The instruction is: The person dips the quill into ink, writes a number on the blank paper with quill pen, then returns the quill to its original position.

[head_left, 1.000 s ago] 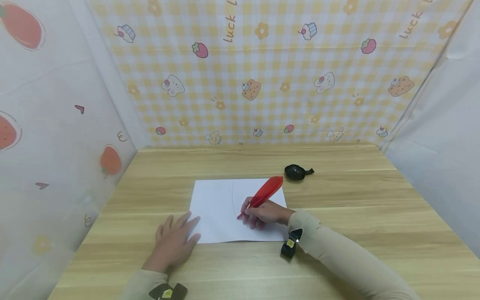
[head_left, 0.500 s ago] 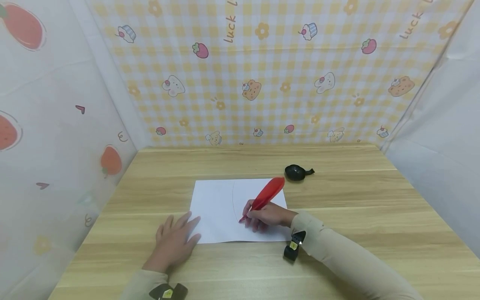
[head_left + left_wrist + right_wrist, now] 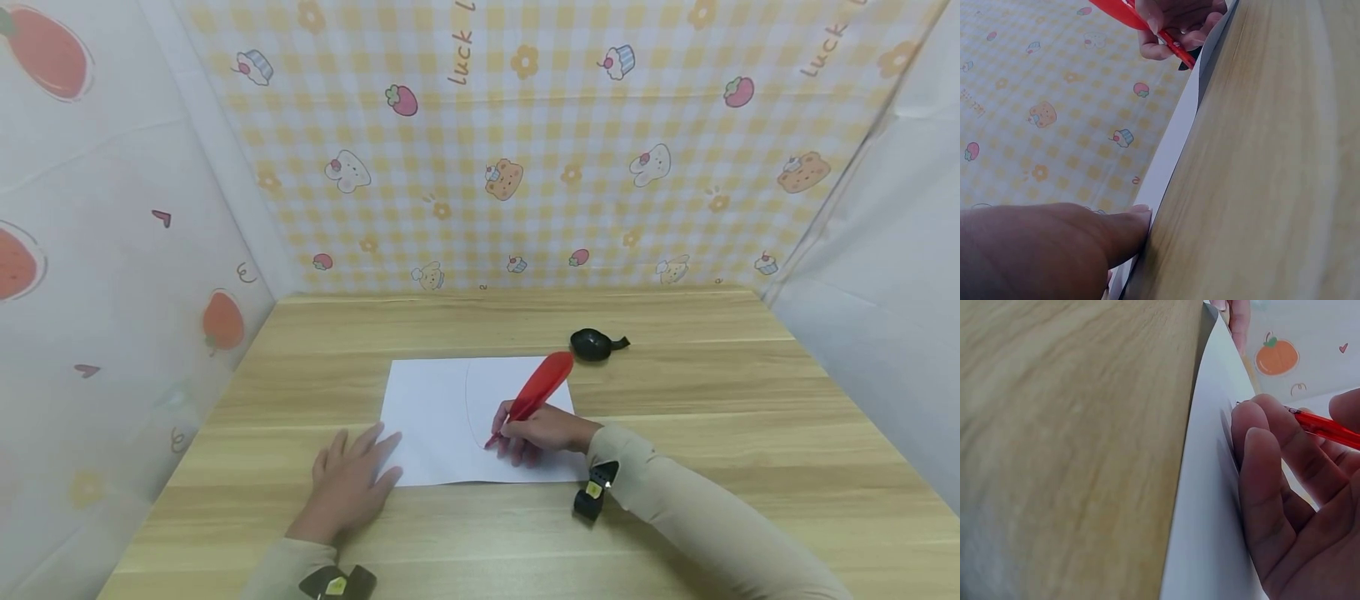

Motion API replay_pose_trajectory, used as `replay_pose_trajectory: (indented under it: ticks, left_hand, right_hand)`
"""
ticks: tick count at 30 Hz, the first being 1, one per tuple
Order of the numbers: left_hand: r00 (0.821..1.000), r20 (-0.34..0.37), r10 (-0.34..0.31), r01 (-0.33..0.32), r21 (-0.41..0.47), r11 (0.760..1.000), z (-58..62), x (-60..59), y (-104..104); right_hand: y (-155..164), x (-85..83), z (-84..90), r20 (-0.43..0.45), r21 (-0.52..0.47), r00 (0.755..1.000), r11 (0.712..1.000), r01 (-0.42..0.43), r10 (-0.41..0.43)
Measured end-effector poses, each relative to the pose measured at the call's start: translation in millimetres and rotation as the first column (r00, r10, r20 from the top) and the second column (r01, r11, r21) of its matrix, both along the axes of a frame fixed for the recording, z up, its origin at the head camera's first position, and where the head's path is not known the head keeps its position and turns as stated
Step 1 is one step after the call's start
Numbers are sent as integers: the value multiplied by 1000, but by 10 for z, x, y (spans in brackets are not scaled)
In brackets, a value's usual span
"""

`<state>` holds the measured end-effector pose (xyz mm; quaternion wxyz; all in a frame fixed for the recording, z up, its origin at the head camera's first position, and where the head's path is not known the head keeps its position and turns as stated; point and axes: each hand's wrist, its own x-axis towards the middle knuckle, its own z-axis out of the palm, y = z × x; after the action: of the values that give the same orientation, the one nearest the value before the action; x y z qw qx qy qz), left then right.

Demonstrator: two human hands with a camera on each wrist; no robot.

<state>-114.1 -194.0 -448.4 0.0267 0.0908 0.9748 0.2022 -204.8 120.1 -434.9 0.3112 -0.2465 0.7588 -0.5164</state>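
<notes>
A white sheet of paper (image 3: 435,417) lies on the wooden table (image 3: 675,400) with a thin curved line drawn down its middle. My right hand (image 3: 536,433) grips a red feather-shaped pen (image 3: 536,392), its tip touching the paper near the lower end of the line. The right wrist view shows the curled fingers (image 3: 1272,487) round the red pen shaft (image 3: 1329,430) over the paper (image 3: 1210,487). My left hand (image 3: 348,483) lies flat with straight fingers on the paper's lower left corner. In the left wrist view a fingertip (image 3: 1129,228) presses the paper's edge (image 3: 1172,144).
A small black object (image 3: 594,344) sits on the table just beyond the paper's far right corner. Patterned cloth walls close in the table at the back, left and right. Bare wood stretches to the right of the paper.
My right hand and the pen have slid slightly right and toward me, carrying the tip further down the curved line. The left hand has stayed put.
</notes>
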Motion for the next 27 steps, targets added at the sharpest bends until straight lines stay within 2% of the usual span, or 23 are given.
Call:
replay_pose_trajectory:
  ticks: [7, 27]
  left_hand:
    - [1000, 5, 2, -2, 13, 1000, 12, 1, 13]
    - [1000, 7, -1, 1, 21, 1000, 24, 2, 7]
  right_hand:
    - [41, -32, 1, -7, -6, 1000, 1000, -12, 12]
    - [92, -88, 29, 8, 68, 1000, 997, 20, -21]
